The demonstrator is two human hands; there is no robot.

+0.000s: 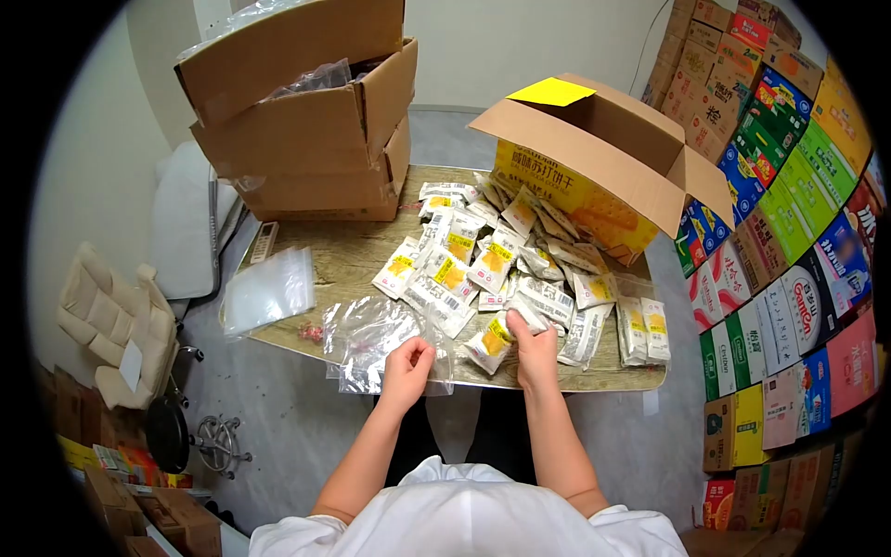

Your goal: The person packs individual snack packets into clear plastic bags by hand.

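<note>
My right hand [533, 351] grips a small white and yellow cracker packet [489, 344] near the front edge of the table, thumb on top. To its left, my left hand [407, 369] is closed, its fingers curled on a clear plastic bag [441, 357]; the exact pinch point is hard to see. More clear plastic bags [367, 330] lie crumpled beside and under that hand. Just beyond both hands spreads a loose pile of similar cracker packets [497, 260]. At the right of the table lies a clear bag with packets inside [642, 331].
An open yellow carton [575, 195] stands behind the pile, flaps out. Stacked brown cartons [297, 158] occupy the back left. A stack of flat clear bags [269, 292] rests on the table's left edge. Colourful boxes [789, 232] line the right; a beige chair [116, 325] stands left.
</note>
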